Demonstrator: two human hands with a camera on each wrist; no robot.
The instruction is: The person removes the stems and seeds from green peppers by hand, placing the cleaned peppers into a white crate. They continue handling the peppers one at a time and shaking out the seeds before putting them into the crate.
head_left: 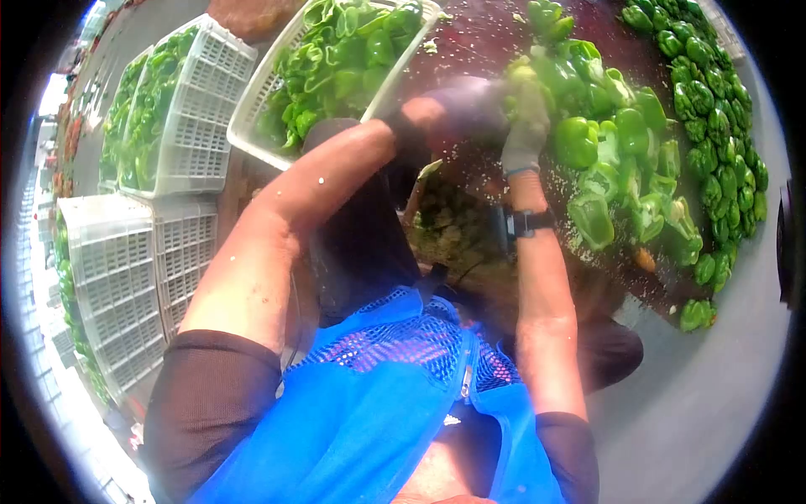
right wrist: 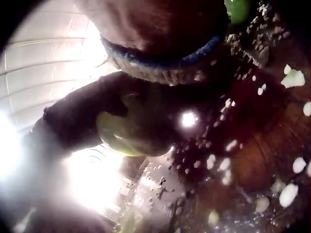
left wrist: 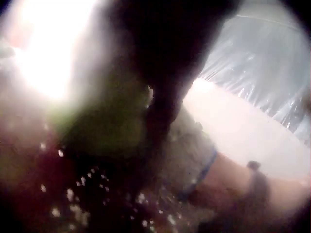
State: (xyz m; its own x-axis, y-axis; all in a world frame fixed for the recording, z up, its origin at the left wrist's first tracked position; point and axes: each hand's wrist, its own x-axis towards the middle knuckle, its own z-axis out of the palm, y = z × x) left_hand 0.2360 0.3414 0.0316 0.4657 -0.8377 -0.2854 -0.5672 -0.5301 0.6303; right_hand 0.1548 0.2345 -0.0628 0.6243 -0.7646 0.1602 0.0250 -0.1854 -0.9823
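My left hand (head_left: pixel 470 105), in a dark purple glove and blurred, is beside my right hand (head_left: pixel 526 139), in a pale glove with a blue cuff. My right hand grips a green pepper (right wrist: pixel 124 133), which shows between the two hands in the right wrist view. Dark gloved fingers (left wrist: pixel 160 97) of my left hand lie against the pepper (left wrist: pixel 107 116) in the left wrist view; blur and shade hide how they are bent. Cut green peppers (head_left: pixel 634 134) are heaped just right of my hands on a dark red table (head_left: pixel 457 46).
A white crate (head_left: pixel 243 118) of cut peppers stands left of my hands, with stacked white crates (head_left: pixel 195 113) farther left. Whole green peppers (head_left: pixel 714 143) line the table's right side. Pale seeds (right wrist: pixel 289 194) are scattered on the surface. Greenish scraps (head_left: pixel 457 223) lie below my hands.
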